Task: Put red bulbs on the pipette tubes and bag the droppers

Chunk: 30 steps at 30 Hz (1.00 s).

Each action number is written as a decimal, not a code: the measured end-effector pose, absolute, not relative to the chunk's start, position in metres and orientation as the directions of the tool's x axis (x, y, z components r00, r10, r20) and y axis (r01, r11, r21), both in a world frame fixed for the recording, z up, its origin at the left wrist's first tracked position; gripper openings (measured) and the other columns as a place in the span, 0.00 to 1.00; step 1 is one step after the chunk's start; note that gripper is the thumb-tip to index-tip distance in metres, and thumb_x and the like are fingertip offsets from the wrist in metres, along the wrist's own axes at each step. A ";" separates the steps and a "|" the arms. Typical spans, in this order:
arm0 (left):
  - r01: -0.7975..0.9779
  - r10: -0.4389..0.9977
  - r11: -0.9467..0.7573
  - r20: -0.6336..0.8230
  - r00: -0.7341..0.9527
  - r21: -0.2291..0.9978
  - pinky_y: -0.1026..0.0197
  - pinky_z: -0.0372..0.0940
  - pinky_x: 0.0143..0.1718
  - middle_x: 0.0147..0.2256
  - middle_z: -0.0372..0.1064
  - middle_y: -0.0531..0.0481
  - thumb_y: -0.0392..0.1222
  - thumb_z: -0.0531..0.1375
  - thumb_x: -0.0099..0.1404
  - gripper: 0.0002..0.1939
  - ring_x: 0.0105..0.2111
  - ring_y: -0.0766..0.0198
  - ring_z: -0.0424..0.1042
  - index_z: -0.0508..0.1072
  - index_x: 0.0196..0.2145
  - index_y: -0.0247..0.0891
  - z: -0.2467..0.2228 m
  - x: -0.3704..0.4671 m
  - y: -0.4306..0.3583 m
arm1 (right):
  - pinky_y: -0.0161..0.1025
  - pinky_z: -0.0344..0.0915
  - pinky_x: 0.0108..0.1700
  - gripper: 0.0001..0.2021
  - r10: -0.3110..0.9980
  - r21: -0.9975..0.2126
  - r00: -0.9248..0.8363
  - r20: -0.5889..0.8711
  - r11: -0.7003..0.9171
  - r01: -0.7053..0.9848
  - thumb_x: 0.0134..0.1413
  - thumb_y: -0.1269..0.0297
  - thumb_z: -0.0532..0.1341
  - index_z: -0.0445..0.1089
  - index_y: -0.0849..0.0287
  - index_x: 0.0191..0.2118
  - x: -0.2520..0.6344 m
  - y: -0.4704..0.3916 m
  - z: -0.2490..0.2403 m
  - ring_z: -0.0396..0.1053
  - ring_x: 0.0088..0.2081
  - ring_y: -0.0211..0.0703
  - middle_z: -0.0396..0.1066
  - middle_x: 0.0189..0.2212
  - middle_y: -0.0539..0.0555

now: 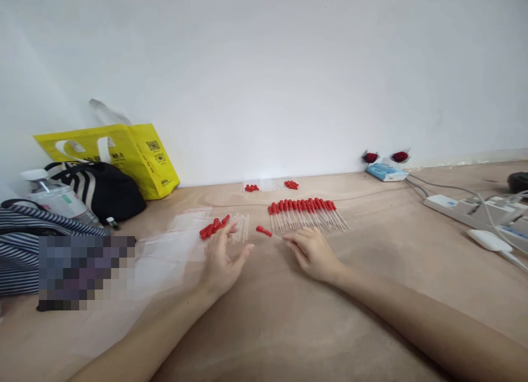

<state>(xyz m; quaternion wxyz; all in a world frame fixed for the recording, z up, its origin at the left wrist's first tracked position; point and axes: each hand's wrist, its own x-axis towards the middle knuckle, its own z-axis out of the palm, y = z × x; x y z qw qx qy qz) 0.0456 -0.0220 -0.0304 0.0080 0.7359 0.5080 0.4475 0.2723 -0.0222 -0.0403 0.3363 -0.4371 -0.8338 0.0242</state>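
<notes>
Between the thumb and fingers of my right hand is a glass dropper with a red rubber bulb, its bulb end pointing left. My left hand is apart from it, fingers spread, nearest to a row of clear glass tubes. Just beyond its fingertips lies a pile of loose red rubber bulbs, partly hidden by the hand. A row of droppers with red bulbs lies side by side behind my right hand, with their glass ends toward me.
Clear plastic bags lie at left. Against the wall, another bag sits by small red bulb groups. A yellow bag, black pouch and bottle stand back left. Right are a blue packet and power strip with cables.
</notes>
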 end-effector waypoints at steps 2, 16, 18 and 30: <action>0.773 0.732 -0.398 0.679 -0.056 0.493 0.52 0.58 0.44 0.40 0.65 0.44 0.46 0.58 0.54 0.23 0.40 0.56 0.65 0.61 0.47 0.37 -0.029 0.036 -0.015 | 0.38 0.51 0.37 0.11 0.813 -0.426 -0.253 0.525 0.508 0.749 0.52 0.70 0.52 0.65 0.59 0.42 0.264 -0.009 -0.040 0.64 0.35 0.41 0.71 0.30 0.53; 0.972 0.856 0.088 0.482 -0.186 0.219 0.46 0.51 0.45 0.39 0.66 0.48 0.41 0.57 0.51 0.09 0.44 0.50 0.60 0.73 0.32 0.44 -0.010 -0.009 0.014 | 0.42 0.47 0.41 0.10 0.962 -0.302 -0.021 0.271 0.105 0.947 0.48 0.68 0.52 0.65 0.61 0.38 0.177 0.050 -0.027 0.68 0.37 0.45 0.72 0.33 0.59; 0.980 0.852 0.081 0.498 -0.161 0.180 0.47 0.50 0.44 0.39 0.67 0.48 0.43 0.57 0.52 0.08 0.43 0.50 0.61 0.73 0.30 0.43 -0.012 -0.009 0.016 | 0.42 0.46 0.41 0.11 0.963 -0.298 -0.027 0.267 0.109 0.948 0.48 0.69 0.53 0.65 0.61 0.38 0.177 0.051 -0.029 0.67 0.38 0.45 0.72 0.33 0.60; 0.997 0.844 0.007 0.534 -0.050 0.083 0.50 0.47 0.43 0.39 0.68 0.49 0.47 0.55 0.56 0.10 0.42 0.54 0.60 0.75 0.32 0.47 -0.020 -0.009 0.027 | 0.43 0.47 0.42 0.12 0.966 -0.288 -0.046 0.254 0.121 0.950 0.51 0.63 0.51 0.70 0.59 0.34 0.170 0.045 -0.023 0.67 0.38 0.45 0.72 0.32 0.59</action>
